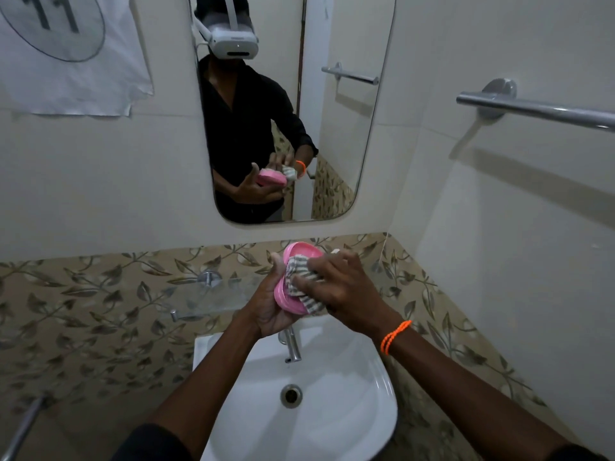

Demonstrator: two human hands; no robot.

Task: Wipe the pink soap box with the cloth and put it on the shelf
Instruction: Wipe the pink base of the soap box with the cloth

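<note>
The pink soap box [285, 296] is held tilted above the sink, its open lid [303, 251] pointing up toward the wall. My left hand [266, 311] grips the box from below and the left. A grey-and-white striped cloth [301, 281] is pressed against the box's inner face by my right hand [342, 287], which covers most of it. The glass shelf [206, 297] is fixed to the wall, left of and slightly behind the box.
A white sink [366, 394] with a chrome tap [293, 347] lies below my hands. A mirror [339, 128] hangs on the wall ahead. A towel bar [539, 109] juts from the right wall, another metal bar [23, 427] at lower left.
</note>
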